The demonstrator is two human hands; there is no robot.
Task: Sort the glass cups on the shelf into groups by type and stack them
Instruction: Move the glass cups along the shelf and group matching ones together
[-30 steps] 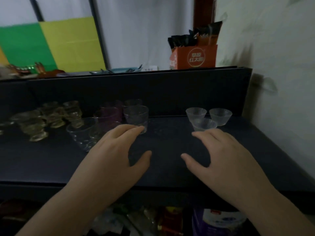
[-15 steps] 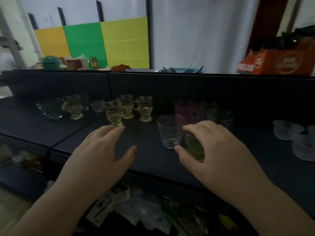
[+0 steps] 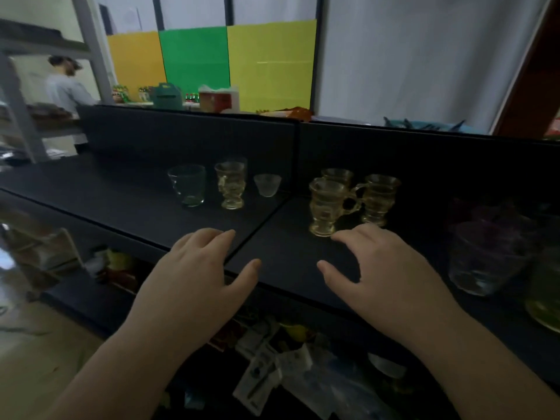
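You are holding both hands over the shelf [image 3: 127, 204], fingers spread and gripping nothing: left hand [image 3: 194, 277], right hand [image 3: 385, 274]. Three amber mugs [image 3: 325, 207] are standing just beyond your right fingertips; a clear cup [image 3: 188, 184] is standing further left.

Three amber handled cups [image 3: 325, 206] stand upright in a cluster at frame centre on the dark shelf [image 3: 121, 204]. Left of them stand a clear cup [image 3: 188, 184], another amber cup [image 3: 231, 184] and a small frosted cup [image 3: 267, 184]; blurred clear and purple cups [image 3: 485, 253] sit at right.
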